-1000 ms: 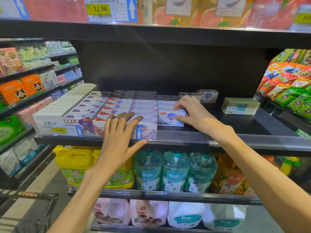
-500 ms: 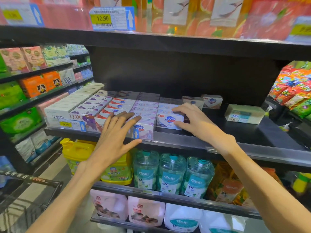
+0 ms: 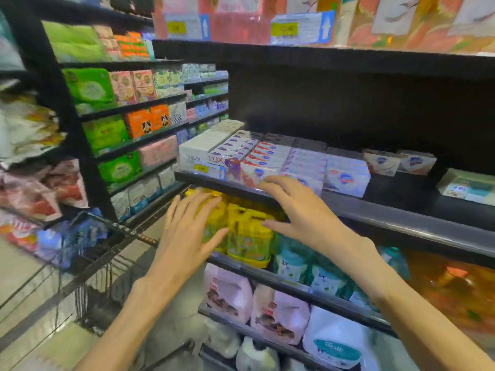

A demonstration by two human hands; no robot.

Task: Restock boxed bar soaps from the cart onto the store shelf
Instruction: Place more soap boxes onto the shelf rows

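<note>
**Both hands free in front of the soap shelf**

The left hand (image 3: 187, 234) and right hand (image 3: 305, 218) hover with fingers spread, holding nothing. Boxed bar soaps (image 3: 270, 159) sit in rows at the shelf's (image 3: 401, 210) front left edge. The cart (image 3: 88, 253) stands lower left.

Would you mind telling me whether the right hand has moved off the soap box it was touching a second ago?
Yes. The right hand has pulled back toward the person and left, now open in front of the shelf edge, off the soap box.
</note>
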